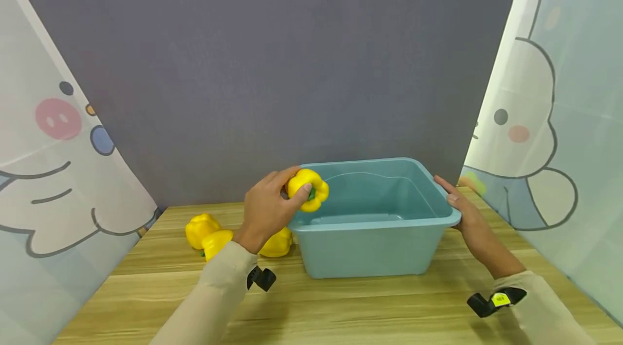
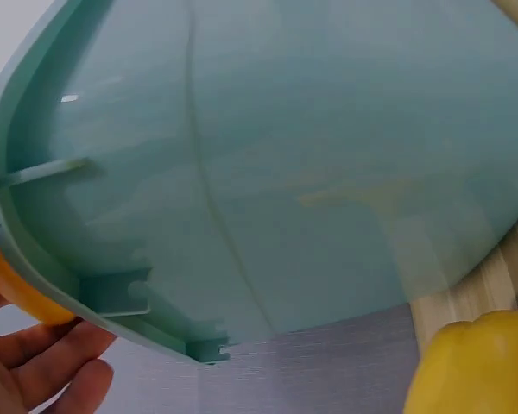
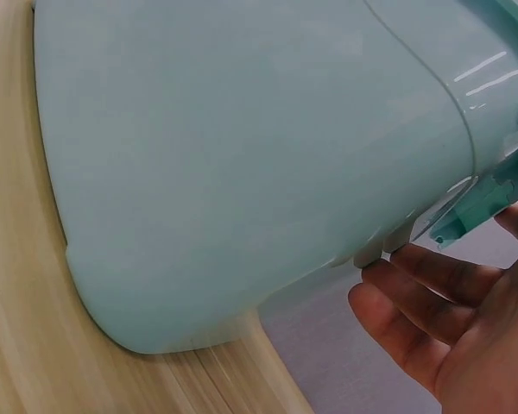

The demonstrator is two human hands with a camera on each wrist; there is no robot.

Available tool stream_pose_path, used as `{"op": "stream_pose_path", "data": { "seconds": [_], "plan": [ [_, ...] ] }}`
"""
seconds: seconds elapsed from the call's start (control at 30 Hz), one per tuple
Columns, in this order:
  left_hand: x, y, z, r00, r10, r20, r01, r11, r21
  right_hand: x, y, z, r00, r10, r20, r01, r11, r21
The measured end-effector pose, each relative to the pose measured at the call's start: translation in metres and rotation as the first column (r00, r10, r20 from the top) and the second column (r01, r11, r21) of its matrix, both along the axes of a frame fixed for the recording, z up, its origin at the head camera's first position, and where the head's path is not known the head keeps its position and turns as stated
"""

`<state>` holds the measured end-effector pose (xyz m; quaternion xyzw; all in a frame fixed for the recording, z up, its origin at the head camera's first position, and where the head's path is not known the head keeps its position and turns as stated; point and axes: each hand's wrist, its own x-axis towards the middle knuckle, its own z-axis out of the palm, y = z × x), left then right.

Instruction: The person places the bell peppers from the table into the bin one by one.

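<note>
I see the left hand (image 1: 270,201) clamped on a glossy, plump-lobed yellow pepper (image 1: 309,177), green stem (image 1: 312,194) showing, at nine o'clock on the teal bin (image 1: 365,250); the right hand (image 1: 464,214) grips the bin at three o'clock.

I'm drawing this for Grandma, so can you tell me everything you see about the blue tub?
The tub is pale blue-green, smooth and a bit shiny, and looks like plastic. It's a deep, open box with rounded corners, sloping walls and a wide rim with ribs underneath. It stands upright on the wooden table. The right grip holds its right edge. The left grip, with a yellow pepper, is at its left edge; I can't tell whether they touch.
</note>
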<state>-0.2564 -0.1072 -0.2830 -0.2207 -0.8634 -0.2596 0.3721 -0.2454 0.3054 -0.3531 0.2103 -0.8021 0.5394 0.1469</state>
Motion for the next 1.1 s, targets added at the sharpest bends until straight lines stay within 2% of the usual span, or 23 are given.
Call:
{"op": "stream_pose_path", "data": {
  "seconds": [0.17, 0.37, 0.63, 0.8, 0.9, 1.03, 1.1],
  "plan": [
    [-0.006, 0.005, 0.007, 0.997, -0.03, 0.077, 0.031, 0.999, -0.011, 0.001, 0.003, 0.001, 0.999, -0.011, -0.035, 0.011, 1.0, 0.014],
    [-0.012, 0.009, 0.01, 0.984, -0.086, 0.154, 0.085, 0.996, 0.01, 0.003, 0.003, 0.0, 0.999, 0.0, -0.034, 0.0, 1.0, -0.003],
    [-0.016, 0.011, 0.014, 0.976, -0.113, 0.186, 0.112, 0.994, 0.015, 0.003, 0.0, -0.002, 0.999, -0.008, -0.046, 0.006, 0.999, -0.031],
    [-0.02, 0.012, 0.018, 0.971, -0.097, 0.217, 0.103, 0.995, -0.016, 0.001, -0.001, -0.002, 0.999, 0.003, -0.039, -0.006, 0.998, -0.056],
    [-0.022, 0.013, 0.024, 0.955, -0.065, 0.289, 0.081, 0.996, -0.043, 0.0, -0.002, -0.003, 0.999, 0.001, -0.041, -0.002, 0.999, -0.043],
    [-0.024, 0.015, 0.033, 0.922, -0.015, 0.388, 0.057, 0.994, -0.098, 0.001, -0.004, -0.003, 0.999, -0.005, -0.052, 0.003, 0.999, -0.034],
    [-0.026, 0.017, 0.037, 0.91, 0.002, 0.415, 0.055, 0.99, -0.126, 0.001, -0.005, -0.003, 0.999, -0.007, -0.052, 0.005, 0.999, -0.041]
  ]
}}
